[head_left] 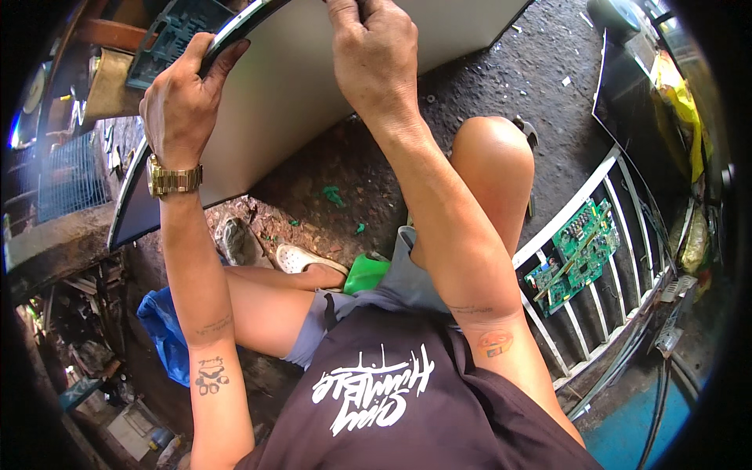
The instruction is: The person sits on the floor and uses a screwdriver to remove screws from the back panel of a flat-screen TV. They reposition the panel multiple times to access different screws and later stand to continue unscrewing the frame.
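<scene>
A large flat white panel [290, 94] with a dark frame stands tilted in front of me. My left hand [182, 102], with a gold watch on its wrist, grips the panel's dark left edge near the top. My right hand [374, 51] is closed on the panel's upper edge, fingers curled over it and partly out of frame. I sit with my knees bent, a white shoe [298, 257] on my foot below the panel.
Green circuit boards [578, 254] lie behind a white metal grille [607, 235] at right. A dark screen panel [627, 102] leans at upper right beside yellow plastic [683, 106]. A blue bag [164, 329] and scrap clutter lie at left. The ground is dark and gritty.
</scene>
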